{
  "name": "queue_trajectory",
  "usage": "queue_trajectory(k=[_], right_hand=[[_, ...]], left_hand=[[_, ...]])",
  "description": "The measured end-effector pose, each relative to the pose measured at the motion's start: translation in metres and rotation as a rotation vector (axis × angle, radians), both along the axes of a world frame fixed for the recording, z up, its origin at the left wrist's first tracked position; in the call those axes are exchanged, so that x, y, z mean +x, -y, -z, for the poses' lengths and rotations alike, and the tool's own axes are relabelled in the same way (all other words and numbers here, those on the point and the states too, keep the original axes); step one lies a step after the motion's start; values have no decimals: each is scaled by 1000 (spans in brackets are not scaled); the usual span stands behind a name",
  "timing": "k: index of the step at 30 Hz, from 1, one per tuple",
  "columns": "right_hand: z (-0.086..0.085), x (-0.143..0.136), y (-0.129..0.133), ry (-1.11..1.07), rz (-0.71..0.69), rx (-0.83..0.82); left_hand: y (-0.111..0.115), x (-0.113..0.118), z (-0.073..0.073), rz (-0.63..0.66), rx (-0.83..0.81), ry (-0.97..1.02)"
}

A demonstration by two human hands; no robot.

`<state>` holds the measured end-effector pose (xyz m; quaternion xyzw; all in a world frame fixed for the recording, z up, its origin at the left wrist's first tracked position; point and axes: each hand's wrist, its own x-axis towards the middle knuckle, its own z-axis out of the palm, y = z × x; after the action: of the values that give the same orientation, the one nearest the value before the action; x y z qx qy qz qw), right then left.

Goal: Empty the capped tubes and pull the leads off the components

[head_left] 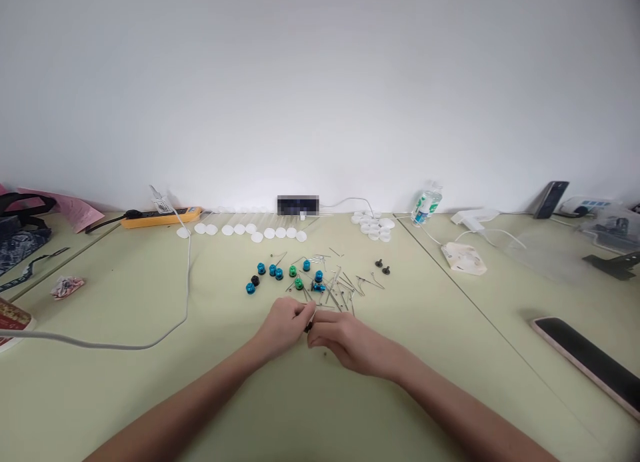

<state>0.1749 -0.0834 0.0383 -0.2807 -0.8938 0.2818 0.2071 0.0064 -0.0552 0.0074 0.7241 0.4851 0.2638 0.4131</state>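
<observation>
My left hand [285, 323] and my right hand [346, 338] meet at the front of the scattered parts, fingers closed together. Between their fingertips shows a small dark part [309, 327], mostly hidden, too small to name. Just beyond the hands lie several shiny blue round caps [279, 273], green caps [293, 271] and a black cap [255, 281]. A blue fitting [318, 287] rests on its side close by. Thin metal rods [334, 297] spread loosely to the right of the caps. One tiny piece [325, 354] lies below my right hand.
White discs [240, 229] line the back, with a cluster of white round pieces [373, 227] further right. Two dark screw-like parts [386, 270] sit right of the rods. A white cable [189, 275] crosses the left side; a phone [585, 355] lies at right. A bottle [427, 204] stands behind.
</observation>
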Motion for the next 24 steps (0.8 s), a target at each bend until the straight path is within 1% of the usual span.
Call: queue_trajectory(k=[3,5,6,8,9,11,14,16,21,23,24], right_hand=[[3,6,-5,-189,30,-439],[7,10,-12,-328,77,-717],[9,12,-15,-401,94,-815],[12,15,-19,-523,106,-928],[13,16,-20,-557,105,-954],[12,16,-20,-559,85,-956],[8,15,-18,-464,28,-888],[8,14,-16,-412,-11,-869],[14,12,-16,-450,-25,-940],[15,11,-15,-445,-29,-951],[14,10,-15,-425,-39,-943]], left_hand=[[4,1,-9,105,-56,100],[7,2,-15,115,-70,172],[9,2,-17,106,-78,194],[9,1,-20,95,-85,214],[9,1,-20,97,-75,217],[7,1,-17,95,-48,214],[5,1,-11,84,-83,188],[7,4,-8,88,-108,205],[14,11,-7,44,-76,316],[14,11,-9,68,-131,318],[14,10,-9,89,-200,301]])
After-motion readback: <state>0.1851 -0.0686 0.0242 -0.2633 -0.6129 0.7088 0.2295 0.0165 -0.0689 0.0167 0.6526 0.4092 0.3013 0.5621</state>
